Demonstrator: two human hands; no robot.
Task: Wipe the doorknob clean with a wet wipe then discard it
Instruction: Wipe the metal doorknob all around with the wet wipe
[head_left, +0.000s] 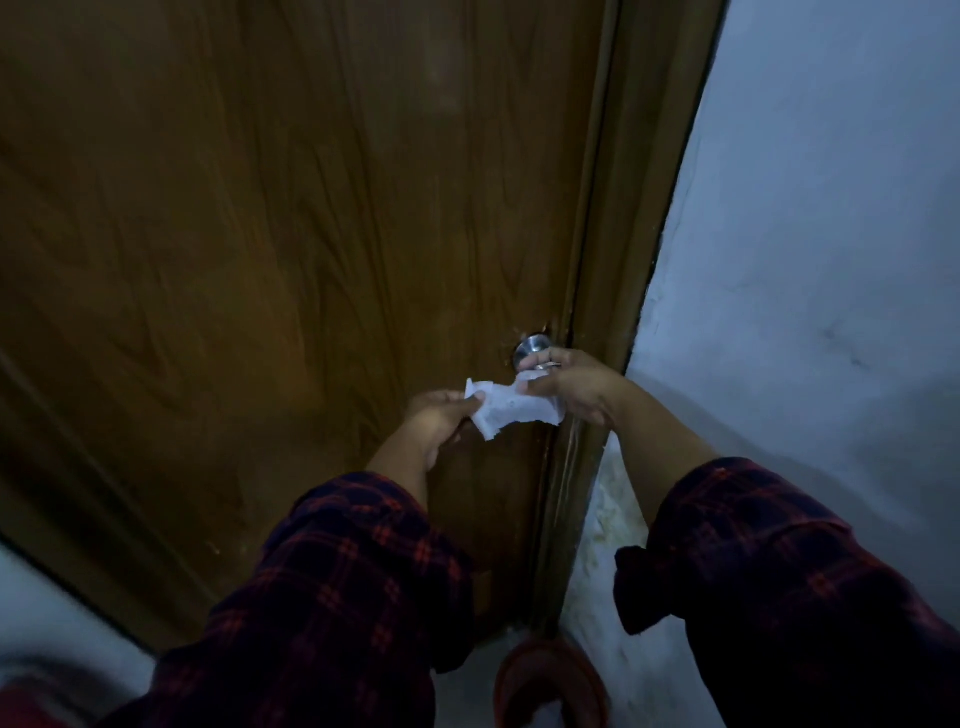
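A round silver doorknob (535, 346) sits near the right edge of a brown wooden door (291, 249). A crumpled white wet wipe (506, 408) is stretched between both hands just below the knob. My left hand (441, 415) pinches the wipe's left end. My right hand (571, 384) holds the right end, and its fingertips touch the lower part of the knob, which they partly hide. Both arms wear dark red plaid sleeves.
The brown door frame (623, 260) runs along the door's right side. A pale blue-white wall (810, 260) stands to the right. A reddish-brown slipper (550, 680) lies on the floor at the foot of the door.
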